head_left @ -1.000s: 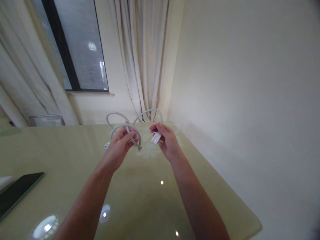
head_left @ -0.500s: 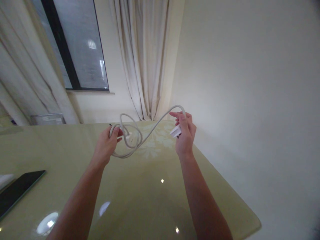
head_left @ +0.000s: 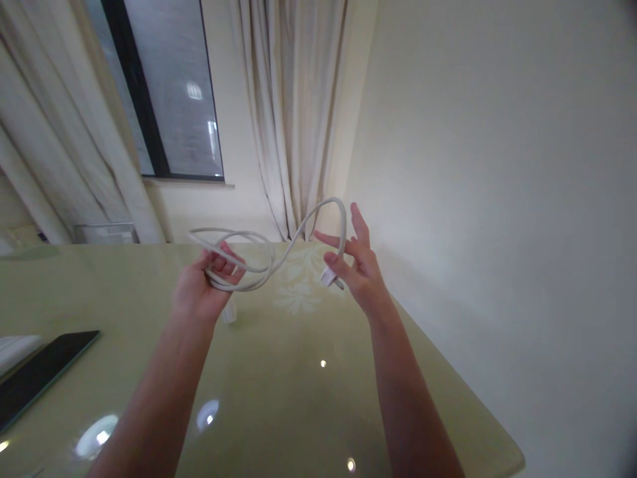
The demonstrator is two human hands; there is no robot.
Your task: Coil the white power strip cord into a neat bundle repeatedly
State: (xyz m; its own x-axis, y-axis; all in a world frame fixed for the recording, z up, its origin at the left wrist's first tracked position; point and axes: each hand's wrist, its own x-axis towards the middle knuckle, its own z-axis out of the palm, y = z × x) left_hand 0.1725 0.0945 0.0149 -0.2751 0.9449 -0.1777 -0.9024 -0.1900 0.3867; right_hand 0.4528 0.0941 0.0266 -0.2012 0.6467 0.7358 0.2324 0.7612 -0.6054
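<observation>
Above the pale green table [head_left: 279,385], the left hand [head_left: 205,287] lies palm up, fingers loosely curled around the loops of a white cable [head_left: 272,267]. The right hand [head_left: 365,275] has thumb and a finger closed on the cable beside its white plug [head_left: 328,276], other fingers spread. Beyond the table, a see-through box [head_left: 106,233], perhaps a bin, shows contents too blurred to name.

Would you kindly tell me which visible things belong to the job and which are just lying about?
In use:
white cable, looped in the left hand
its white connector, at the right hand

Lying about:
dark flat slab
white object at the left edge
</observation>
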